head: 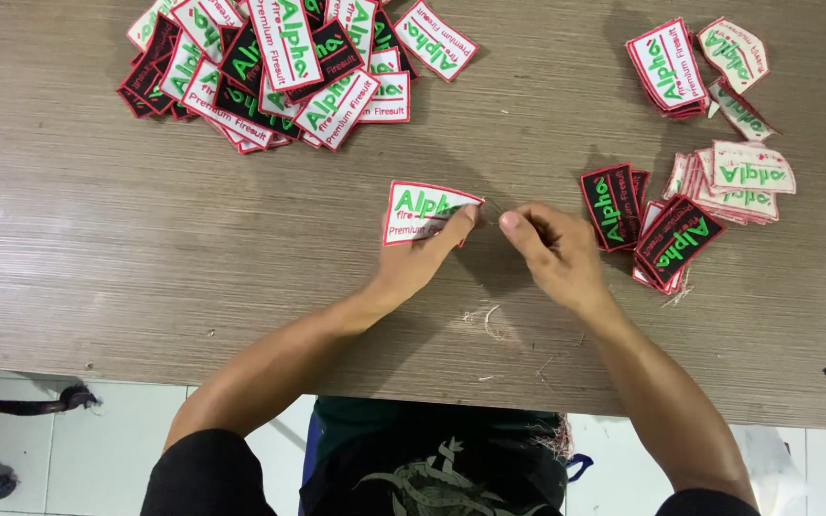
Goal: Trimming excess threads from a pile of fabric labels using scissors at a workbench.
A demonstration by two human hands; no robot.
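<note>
A white embroidered patch (423,212) with a red border lies flat on the wooden table (145,268), pinned at its right corner by the left hand (423,258), thumb and forefinger closed on its edge. Just right of that grip, the right hand (556,253) pinches its fingertips (511,223) together; whether they hold a thread I cannot tell. Loose thread scraps (489,320) lie below the hands. Farther right sit small stacks of patches (681,210), and up-left a big heap of patches (289,67).

Ahead of me: big patch pile (270,67) blocks the far left table (97,239).
Right: smaller stacks (681,205) crowd my right hand (556,253).
Left: open tabletop.
</note>
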